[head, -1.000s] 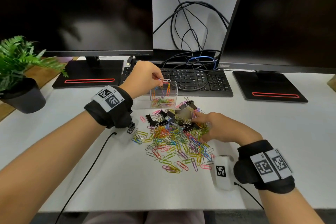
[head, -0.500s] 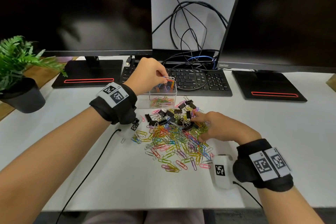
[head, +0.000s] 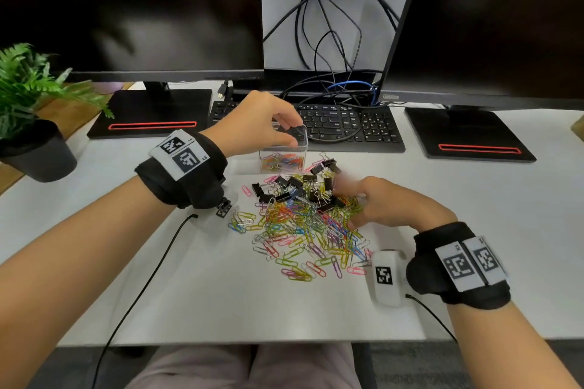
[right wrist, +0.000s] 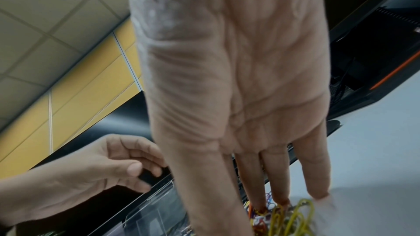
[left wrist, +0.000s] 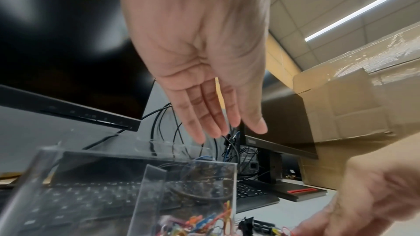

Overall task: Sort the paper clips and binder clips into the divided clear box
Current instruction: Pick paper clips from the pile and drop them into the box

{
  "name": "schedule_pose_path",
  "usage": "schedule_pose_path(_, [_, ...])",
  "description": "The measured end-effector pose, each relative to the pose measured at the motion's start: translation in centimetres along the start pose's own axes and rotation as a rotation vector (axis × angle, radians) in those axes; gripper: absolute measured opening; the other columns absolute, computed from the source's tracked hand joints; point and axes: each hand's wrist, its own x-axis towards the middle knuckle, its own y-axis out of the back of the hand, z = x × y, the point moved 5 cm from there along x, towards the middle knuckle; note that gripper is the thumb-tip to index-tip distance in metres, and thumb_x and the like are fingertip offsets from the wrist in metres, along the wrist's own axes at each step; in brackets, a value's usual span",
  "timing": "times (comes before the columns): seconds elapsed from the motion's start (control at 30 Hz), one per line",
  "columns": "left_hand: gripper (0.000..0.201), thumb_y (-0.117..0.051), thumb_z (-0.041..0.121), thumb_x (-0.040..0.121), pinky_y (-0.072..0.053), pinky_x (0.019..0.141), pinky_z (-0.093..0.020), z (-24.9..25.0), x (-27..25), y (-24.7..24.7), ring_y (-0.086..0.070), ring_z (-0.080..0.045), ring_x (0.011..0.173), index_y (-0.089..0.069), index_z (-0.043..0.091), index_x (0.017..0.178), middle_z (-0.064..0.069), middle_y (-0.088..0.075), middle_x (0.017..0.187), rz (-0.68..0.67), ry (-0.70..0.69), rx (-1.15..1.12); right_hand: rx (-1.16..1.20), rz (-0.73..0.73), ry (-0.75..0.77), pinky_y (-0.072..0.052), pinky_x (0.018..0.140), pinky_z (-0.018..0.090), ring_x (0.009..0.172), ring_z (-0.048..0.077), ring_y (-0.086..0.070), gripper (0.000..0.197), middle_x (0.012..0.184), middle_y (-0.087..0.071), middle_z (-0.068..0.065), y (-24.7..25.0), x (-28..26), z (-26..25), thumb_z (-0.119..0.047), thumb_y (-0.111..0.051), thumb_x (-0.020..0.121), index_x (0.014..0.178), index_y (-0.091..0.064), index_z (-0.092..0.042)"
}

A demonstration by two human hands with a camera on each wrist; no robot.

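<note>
The clear box (head: 302, 148) stands behind the pile, with coloured paper clips (head: 281, 163) lying in its right compartment. My left hand (head: 286, 128) hovers over the box rim; in the left wrist view its fingers (left wrist: 213, 114) are straight and hold nothing above the box (left wrist: 90, 177). Black binder clips (head: 294, 186) lie at the back of a heap of coloured paper clips (head: 303, 230). My right hand (head: 357, 202) is on the heap's right side, blurred. Its straight fingertips (right wrist: 281, 198) touch yellow clips (right wrist: 295, 218).
A keyboard (head: 341, 126) lies right behind the box, with loose cables (head: 331, 41) above it. Two dark monitors on black stands (head: 151, 114) flank it. A potted plant (head: 38, 151) stands at the far left. A cardboard box (left wrist: 352, 105) shows to the right.
My left hand held paper clips over the box; now they lie inside it and the fingers have opened. My right hand keeps shifting on the heap's right side.
</note>
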Motion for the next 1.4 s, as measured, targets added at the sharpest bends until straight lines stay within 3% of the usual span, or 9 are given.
schedule_pose_path(0.1, [0.038, -0.084, 0.025, 0.069, -0.054, 0.076, -0.021, 1.9, -1.7, -1.3, -0.065, -0.005, 0.083, -0.069, 0.018, 0.104, 0.006, -0.069, 0.099, -0.148, -0.055, -0.03, -0.022, 0.01, -0.009, -0.028, 0.103, 0.024, 0.137, 0.017, -0.036, 0.076, 0.154, -0.032, -0.003, 0.0, 0.0, 0.0, -0.013, -0.078, 0.072, 0.14, -0.046, -0.023])
schedule_pose_path(0.2, [0.058, -0.084, 0.036, 0.067, -0.05, 0.073, -0.019, 3.1, -3.7, -4.1, -0.061, -0.006, 0.091, -0.059, 0.026, 0.117, 0.011, -0.062, 0.106, -0.401, -0.087, 0.093, -0.033, 0.032, -0.019, -0.032, 0.106, 0.03, 0.134, 0.018, -0.039, 0.077, 0.151, -0.037, -0.002, 0.1, 0.1, 0.0, -0.014, -0.079, 0.071, 0.14, -0.046, -0.023])
schedule_pose_path(0.4, [0.095, -0.083, 0.056, 0.056, -0.042, 0.098, -0.035, 3.2, -6.8, -9.2, -0.038, -0.012, 0.119, -0.042, 0.03, 0.137, 0.008, -0.039, 0.131, -0.723, -0.23, 0.35, -0.002, 0.079, -0.026, -0.035, 0.108, 0.035, 0.132, 0.019, -0.041, 0.081, 0.144, -0.044, -0.001, 0.3, 0.0, -0.1, -0.015, -0.08, 0.068, 0.14, -0.045, -0.023])
schedule_pose_path(0.57, [0.098, -0.084, 0.054, 0.055, -0.044, 0.096, -0.036, 2.7, -7.1, -10.0, -0.033, -0.014, 0.119, -0.038, 0.03, 0.138, 0.004, -0.033, 0.13, -0.687, -0.249, 0.425, -0.012, 0.055, -0.037, -0.031, 0.107, 0.031, 0.134, 0.019, -0.038, 0.082, 0.147, -0.04, 0.0, 0.0, -0.2, 0.2, -0.012, -0.079, 0.072, 0.143, -0.04, -0.02])
schedule_pose_path(0.87, [0.036, -0.076, 0.023, 0.078, -0.044, 0.082, -0.031, 1.8, -5.9, -8.9, -0.05, -0.014, 0.092, -0.064, 0.02, 0.112, 0.002, -0.057, 0.11, -0.56, -0.178, 0.369, -0.029, -0.01, -0.056, -0.033, 0.106, 0.031, 0.132, 0.02, -0.041, 0.084, 0.148, -0.04, -0.001, -0.4, 0.2, 0.7, -0.016, -0.08, 0.071, 0.144, -0.039, -0.02])
schedule_pose_path(1.0, [0.021, -0.076, 0.02, 0.078, -0.044, 0.07, -0.025, 1.2, -5.5, -8.6, -0.048, -0.008, 0.072, -0.068, 0.019, 0.097, 0.004, -0.063, 0.092, -0.491, -0.168, 0.313, -0.007, -0.008, -0.055, -0.022, 0.112, 0.029, 0.144, 0.02, -0.022, 0.1, 0.16, -0.011, -0.001, -0.5, 0.1, 0.8, -0.018, -0.082, 0.069, 0.15, -0.024, -0.025])
schedule_pose_path(1.13, [0.015, -0.077, 0.022, 0.078, -0.043, 0.065, -0.02, 0.9, -5.1, -8.3, -0.052, -0.008, 0.069, -0.071, 0.015, 0.09, 0.002, -0.068, 0.085, -0.45, -0.144, 0.272, 0.025, -0.037, -0.053, -0.018, 0.113, 0.027, 0.145, 0.017, -0.019, 0.1, 0.16, -0.007, -0.004, -0.8, 0.1, 0.9, -0.02, -0.082, 0.07, 0.15, -0.023, -0.026])
schedule_pose_path(1.27, [0.014, -0.079, 0.018, 0.077, -0.038, 0.06, -0.005, 0.7, -4.9, -7.7, -0.052, 0.001, 0.063, -0.073, 0.01, 0.087, 0.0, -0.07, 0.081, -0.416, -0.113, 0.191, -0.005, -0.041, -0.051, -0.018, 0.113, 0.027, 0.145, 0.016, -0.019, 0.094, 0.16, -0.01, -0.002, -0.8, 0.2, 1.0, -0.022, -0.082, 0.071, 0.149, -0.028, -0.024])
schedule_pose_path(1.4, [0.014, -0.08, 0.018, 0.075, -0.041, 0.061, -0.007, 0.8, -4.7, -6.7, -0.056, -0.003, 0.067, -0.074, 0.01, 0.085, 0.0, -0.07, 0.081, -0.357, -0.088, 0.134, 0.012, -0.039, -0.044, -0.017, 0.112, 0.025, 0.145, 0.014, -0.019, 0.093, 0.16, -0.011, -0.002, -0.8, 0.3, 1.0, -0.021, -0.082, 0.071, 0.149, -0.03, -0.024])
